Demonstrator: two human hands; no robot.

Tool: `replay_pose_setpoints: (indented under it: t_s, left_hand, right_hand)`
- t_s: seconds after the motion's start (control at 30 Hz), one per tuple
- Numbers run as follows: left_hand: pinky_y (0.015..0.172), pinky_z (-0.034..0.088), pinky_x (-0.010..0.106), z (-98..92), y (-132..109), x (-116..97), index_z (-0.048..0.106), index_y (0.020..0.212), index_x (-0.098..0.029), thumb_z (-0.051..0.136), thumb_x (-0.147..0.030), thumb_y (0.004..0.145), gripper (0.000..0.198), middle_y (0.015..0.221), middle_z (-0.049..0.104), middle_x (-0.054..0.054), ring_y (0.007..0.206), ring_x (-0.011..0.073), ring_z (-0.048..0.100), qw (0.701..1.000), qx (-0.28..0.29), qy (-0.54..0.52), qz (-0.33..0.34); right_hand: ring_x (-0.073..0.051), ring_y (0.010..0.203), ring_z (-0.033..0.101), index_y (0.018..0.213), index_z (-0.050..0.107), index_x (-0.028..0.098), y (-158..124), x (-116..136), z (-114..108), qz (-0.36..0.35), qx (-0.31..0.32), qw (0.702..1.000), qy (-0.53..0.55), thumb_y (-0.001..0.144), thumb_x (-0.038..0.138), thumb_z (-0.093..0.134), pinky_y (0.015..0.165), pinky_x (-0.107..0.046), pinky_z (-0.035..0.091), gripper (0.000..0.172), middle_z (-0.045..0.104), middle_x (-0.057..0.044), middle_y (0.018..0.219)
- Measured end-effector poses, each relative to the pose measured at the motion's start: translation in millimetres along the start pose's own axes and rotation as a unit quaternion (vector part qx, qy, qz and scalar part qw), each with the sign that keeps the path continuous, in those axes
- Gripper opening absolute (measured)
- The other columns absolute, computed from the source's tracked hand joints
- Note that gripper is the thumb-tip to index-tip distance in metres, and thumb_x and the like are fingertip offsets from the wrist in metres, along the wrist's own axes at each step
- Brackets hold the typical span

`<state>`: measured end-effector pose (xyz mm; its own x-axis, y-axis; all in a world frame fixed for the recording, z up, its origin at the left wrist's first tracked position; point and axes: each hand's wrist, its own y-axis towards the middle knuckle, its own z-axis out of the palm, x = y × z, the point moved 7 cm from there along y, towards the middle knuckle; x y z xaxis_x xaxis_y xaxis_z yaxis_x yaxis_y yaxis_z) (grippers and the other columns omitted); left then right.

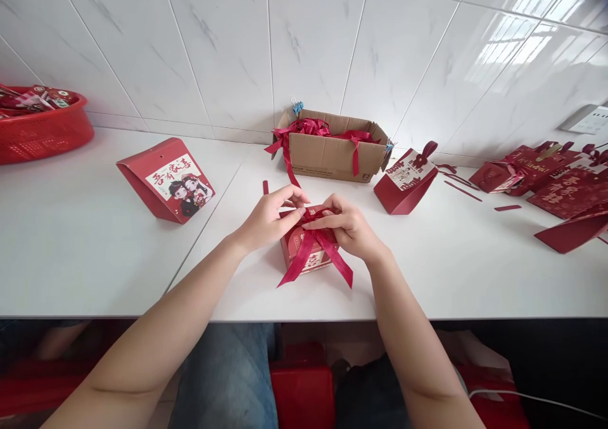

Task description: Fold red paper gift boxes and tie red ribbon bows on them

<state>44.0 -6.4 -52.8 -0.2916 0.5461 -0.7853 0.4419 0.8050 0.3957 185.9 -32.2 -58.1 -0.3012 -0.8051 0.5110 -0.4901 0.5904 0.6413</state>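
In the head view, a small red gift box sits on the table in front of the cardboard carton, probably so both hands meet over its top. The right hand pinches the bow, perhaps to keep its loop from slipping; the left hand curves over the bow's other side, but whether it grips I cannot tell. Loose ribbon fills the carton, likely for easy reach. A picture box left of the carton and a tagged box right of it leave elbow room.
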Motion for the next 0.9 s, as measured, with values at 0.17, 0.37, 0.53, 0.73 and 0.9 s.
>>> replay_pose_setpoints:
  t_s: [0.17, 0.37, 0.53, 0.73, 0.9]
  left_hand:
    - [0.089, 0.051, 0.032, 2.8, -1.1, 4.7, 0.059, 0.099, -0.020, 0.052, -0.026, 0.087, 0.016, 0.104, 0.061, 0.005, 0.098, 0.0165, 0.058, 0.999, -0.018, 0.015, -0.023]
    - [0.101, 0.043, 0.042, -3.3, 1.4, 6.8, 0.065, 0.102, -0.022, 0.051, -0.036, 0.087, 0.025, 0.111, 0.062, 0.007, 0.117, 0.0243, 0.047, 0.996, -0.003, 0.073, -0.049]
    - [0.109, 0.033, 0.049, -8.7, 4.0, 8.6, 0.068, 0.075, -0.022, 0.055, -0.047, 0.083, 0.029, 0.116, 0.063, 0.005, 0.122, 0.0281, 0.044, 0.995, 0.017, 0.069, -0.063]
    - [0.096, 0.047, 0.042, -3.4, 4.3, 5.1, 0.065, 0.075, -0.018, 0.064, -0.041, 0.078, 0.023, 0.107, 0.064, 0.008, 0.104, 0.0234, 0.059, 0.998, -0.001, 0.016, -0.057]
    - [0.091, 0.050, 0.038, -6.0, 4.5, 6.3, 0.062, 0.074, -0.017, 0.067, -0.042, 0.077, 0.025, 0.103, 0.064, 0.007, 0.100, 0.0211, 0.061, 0.998, -0.009, -0.009, -0.064]
  right_hand:
    - [-0.014, 0.080, 0.053, 0.096, 0.076, 0.031, -0.2, -0.8, 2.6, 0.017, 0.027, 0.999, -0.005, 0.096, 0.014, 0.038, 0.069, -0.032, 0.053, 0.041, 0.047, -0.004, 0.086]
    - [-0.014, 0.080, 0.053, 0.096, 0.076, 0.031, -1.0, -1.4, 2.5, 0.018, 0.028, 0.999, -0.001, 0.096, 0.016, 0.040, 0.070, -0.031, 0.052, 0.038, 0.045, -0.003, 0.086]
    - [-0.015, 0.082, 0.053, 0.095, 0.076, 0.032, -1.1, -1.3, 2.9, 0.015, 0.025, 1.000, -0.010, 0.096, 0.016, 0.041, 0.071, -0.034, 0.052, 0.038, 0.046, -0.003, 0.086]
    - [-0.014, 0.080, 0.056, 0.115, 0.067, 0.030, 0.8, 4.5, -1.0, 0.006, 0.013, 1.000, -0.009, 0.096, 0.016, 0.037, 0.071, -0.031, 0.052, 0.038, 0.054, -0.004, 0.087]
    - [-0.014, 0.074, 0.057, 0.115, 0.063, 0.026, 1.9, 3.7, -7.2, 0.042, -0.008, 0.999, -0.027, 0.094, 0.020, 0.044, 0.069, -0.029, 0.051, 0.029, 0.062, -0.003, 0.085]
